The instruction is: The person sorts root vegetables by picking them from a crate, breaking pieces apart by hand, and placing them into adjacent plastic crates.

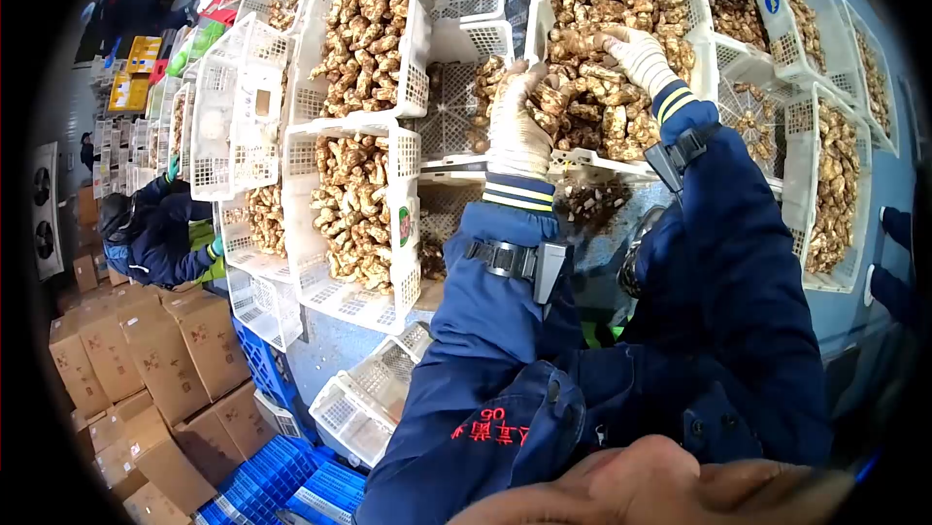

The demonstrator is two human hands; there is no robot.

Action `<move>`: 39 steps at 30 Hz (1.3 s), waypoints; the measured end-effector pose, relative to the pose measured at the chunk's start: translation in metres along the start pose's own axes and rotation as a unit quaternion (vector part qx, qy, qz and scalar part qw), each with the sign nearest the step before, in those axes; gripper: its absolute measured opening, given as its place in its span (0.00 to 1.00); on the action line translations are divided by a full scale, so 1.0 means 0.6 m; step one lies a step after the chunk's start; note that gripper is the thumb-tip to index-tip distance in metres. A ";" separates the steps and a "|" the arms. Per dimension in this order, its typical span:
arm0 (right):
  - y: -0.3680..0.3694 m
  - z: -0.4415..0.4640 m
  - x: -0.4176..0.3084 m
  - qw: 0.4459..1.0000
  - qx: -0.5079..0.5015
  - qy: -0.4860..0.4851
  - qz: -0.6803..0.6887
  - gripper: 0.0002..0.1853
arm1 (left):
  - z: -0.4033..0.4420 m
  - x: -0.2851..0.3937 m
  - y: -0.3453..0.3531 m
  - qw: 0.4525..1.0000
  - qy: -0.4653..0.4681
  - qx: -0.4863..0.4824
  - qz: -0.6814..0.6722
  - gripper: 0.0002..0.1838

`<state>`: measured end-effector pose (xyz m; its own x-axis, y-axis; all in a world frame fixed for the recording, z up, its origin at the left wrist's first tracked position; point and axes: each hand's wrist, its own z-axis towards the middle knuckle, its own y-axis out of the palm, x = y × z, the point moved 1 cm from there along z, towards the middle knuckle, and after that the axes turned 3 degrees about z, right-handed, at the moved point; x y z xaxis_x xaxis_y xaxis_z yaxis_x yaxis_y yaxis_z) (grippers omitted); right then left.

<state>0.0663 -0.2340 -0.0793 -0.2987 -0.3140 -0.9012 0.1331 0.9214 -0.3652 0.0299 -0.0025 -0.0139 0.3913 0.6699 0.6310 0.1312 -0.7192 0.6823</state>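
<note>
My left hand (521, 127), in a soiled white glove, is at the near left side of a white plastic crate (707, 68) full of brown-and-cream mushrooms (626, 122). Its fingers are curled against a mushroom (549, 101), partly hidden by the glove. Further right and deeper over the same crate, my right hand (643, 59) reaches into the pile, also gloved. Its bent fingers close on a mushroom there, mostly covered by the fingertips. Left of the crate, a partly filled crate (449, 102) shows its bare lattice bottom and some mushrooms beside my left wrist.
Two heaped mushroom crates (413, 78) (406, 224) stand on the left; more crates (811, 185) line the right. Dark scraps (589, 203) lie below the middle crate. Cardboard boxes (155, 345) and blue crates (262, 481) are stacked lower left. A co-worker (160, 234) bends at far left.
</note>
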 end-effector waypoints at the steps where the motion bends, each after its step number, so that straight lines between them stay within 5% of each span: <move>1: -0.002 0.001 0.007 0.994 -0.009 0.021 0.109 0.21 | -0.004 -0.002 0.006 0.999 0.002 0.015 0.044 0.25; 2: -0.002 0.000 0.013 0.995 0.016 -0.018 0.100 0.19 | -0.005 -0.009 0.009 0.999 0.019 0.007 0.046 0.27; 3: -0.007 -0.045 -0.032 0.970 -0.049 0.017 0.237 0.20 | -0.004 -0.017 0.008 0.998 0.037 0.000 0.049 0.30; 9: -0.009 -0.137 -0.107 0.987 -0.042 0.040 0.153 0.33 | -0.037 -0.005 0.029 0.986 0.072 -0.043 0.146 0.36; 15: 0.003 -0.203 -0.136 0.992 -0.111 -0.023 0.047 0.39 | -0.065 0.013 0.022 0.989 0.019 -0.090 0.119 0.31; 19: 0.023 -0.234 -0.134 0.960 -0.191 -0.107 0.173 0.33 | -0.053 0.010 0.005 0.984 0.045 -0.085 0.148 0.27; 25: 0.027 -0.231 -0.137 0.975 -0.135 -0.119 0.127 0.23 | -0.045 0.000 -0.002 0.994 0.027 -0.052 0.096 0.26; 26: 0.029 -0.212 -0.111 0.977 0.001 -0.210 -0.026 0.19 | -0.047 0.002 -0.003 0.996 0.032 -0.024 0.083 0.26; 28: 0.029 -0.205 -0.111 0.976 -0.026 -0.162 0.145 0.19 | -0.061 0.020 -0.008 0.984 0.072 0.016 0.165 0.26; 30: 0.042 -0.187 -0.129 0.983 0.014 -0.174 -0.055 0.23 | -0.070 0.029 -0.019 0.981 0.082 0.078 0.155 0.25; 33: 0.104 -0.183 -0.172 0.974 -0.020 -0.225 0.023 0.29 | -0.050 0.012 -0.038 0.992 0.093 0.083 0.007 0.22; 34: 0.124 -0.210 -0.241 0.957 -0.023 -0.249 -0.147 0.30 | -0.040 0.004 -0.053 0.992 0.103 0.073 0.015 0.22; 35: 0.156 -0.218 -0.289 0.972 -0.138 -0.177 -0.074 0.35 | -0.026 -0.002 -0.070 0.991 0.112 0.062 0.024 0.22; 36: 0.193 -0.212 -0.312 0.951 -0.156 -0.247 -0.099 0.36 | -0.006 -0.008 -0.089 0.943 0.014 0.014 -0.332 0.23; 37: 0.225 -0.211 -0.330 0.926 -0.172 -0.313 -0.124 0.36 | 0.014 -0.013 -0.107 0.755 -0.088 0.045 -0.648 0.25; 39: 0.257 -0.243 -0.381 0.902 -0.210 -0.373 -0.052 0.37 | 0.023 -0.028 -0.134 0.875 -0.039 -0.020 -0.482 0.25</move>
<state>0.0171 0.0132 0.1048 0.4521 -0.3266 -0.8300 -0.2758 0.8338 -0.4783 0.0256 0.0418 -0.0846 0.1783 0.9462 -0.2700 0.4027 0.1803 0.8974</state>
